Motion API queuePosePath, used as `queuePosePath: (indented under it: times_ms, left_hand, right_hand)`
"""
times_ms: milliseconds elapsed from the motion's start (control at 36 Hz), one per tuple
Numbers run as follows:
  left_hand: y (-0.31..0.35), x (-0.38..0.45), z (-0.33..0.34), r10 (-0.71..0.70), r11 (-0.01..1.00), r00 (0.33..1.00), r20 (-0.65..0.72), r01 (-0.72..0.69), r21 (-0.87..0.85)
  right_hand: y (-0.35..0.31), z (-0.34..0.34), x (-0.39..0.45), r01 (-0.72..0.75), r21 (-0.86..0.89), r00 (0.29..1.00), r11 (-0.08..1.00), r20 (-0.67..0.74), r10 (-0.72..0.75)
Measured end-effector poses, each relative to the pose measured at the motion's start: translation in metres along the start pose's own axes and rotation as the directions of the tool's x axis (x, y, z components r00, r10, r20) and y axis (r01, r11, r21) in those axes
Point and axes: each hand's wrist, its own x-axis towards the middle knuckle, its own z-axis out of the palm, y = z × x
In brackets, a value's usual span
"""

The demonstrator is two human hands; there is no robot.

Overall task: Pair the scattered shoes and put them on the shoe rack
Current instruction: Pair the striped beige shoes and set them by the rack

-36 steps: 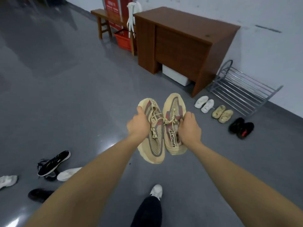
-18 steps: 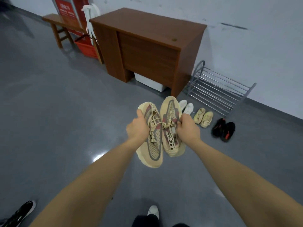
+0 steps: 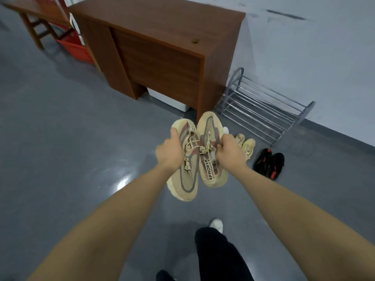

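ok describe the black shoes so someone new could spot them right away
Start at the brown desk, then the metal shoe rack to its right. On the floor before the rack's right end lies the black pair, the only dark shoes there, with red-orange accents.

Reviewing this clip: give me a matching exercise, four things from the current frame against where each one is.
Things:
1. tan sneakers
2. black and red shoes
3. shoe rack
4. red crate

Places:
A. against the wall, right of the desk
B. on the floor in front of the rack
C. under the bench at far left
D. held up, one in each of the hands

Pairs: 1-D, 2-B, 3-A, 4-C
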Motion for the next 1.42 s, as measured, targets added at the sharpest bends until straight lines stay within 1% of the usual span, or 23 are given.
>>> queuePosePath:
  times_ms: [167, 361, 444, 556, 667, 750, 861, 1056, 1167, 1417]
  left_hand:
    - [0.040, 0.072, 0.023, -0.006, 0.999, 1.000, 0.029, 0.005, 0.043]
    - [0.055, 0.142, 0.059, 0.027, 0.999, 0.998, 0.065, -0.028, 0.018]
    - [0.053, 0.174, 0.079, 0.030, 1.000, 0.994, 0.104, -0.031, 0.005]
    - [0.049, 0.214, 0.112, 0.041, 0.999, 0.984, 0.175, -0.041, -0.003]
    - [0.038, 0.251, 0.163, 0.008, 0.999, 0.970, 0.241, 0.000, -0.032]
    - [0.024, 0.279, 0.207, -0.028, 0.998, 0.962, 0.271, 0.039, -0.038]
    - [0.002, 0.316, 0.276, -0.014, 1.000, 0.959, 0.284, 0.021, -0.022]
    - [-0.037, 0.363, 0.415, -0.003, 1.000, 0.955, 0.297, 0.009, -0.019]
    - [-0.058, 0.387, 0.497, -0.028, 0.999, 0.952, 0.305, 0.039, -0.032]
    - [-0.091, 0.418, 0.622, -0.078, 0.980, 0.956, 0.282, 0.125, -0.156]
  right_hand:
    - [0.030, -0.007, 0.077, 0.008, -0.033, 0.999, 0.999, 0.053, -0.007]
    - [0.063, 0.006, 0.145, -0.018, 0.010, 0.997, 1.000, 0.079, 0.017]
    - [0.083, 0.023, 0.168, -0.068, 0.043, 0.993, 0.997, 0.100, 0.063]
    - [0.105, 0.058, 0.195, -0.173, 0.067, 0.980, 0.983, 0.106, 0.166]
    - [0.122, 0.109, 0.223, -0.287, 0.175, 0.957, 0.942, 0.089, 0.275]
    - [0.141, 0.152, 0.245, -0.366, 0.190, 0.930, 0.911, 0.112, 0.351]
    - [0.177, 0.219, 0.272, -0.409, 0.188, 0.912, 0.893, 0.134, 0.389]
    - [0.259, 0.346, 0.301, -0.443, 0.195, 0.893, 0.875, 0.180, 0.412]
    - [0.306, 0.418, 0.318, -0.443, 0.197, 0.891, 0.874, 0.203, 0.406]
    - [0.374, 0.520, 0.349, -0.429, 0.296, 0.900, 0.853, 0.222, 0.376]
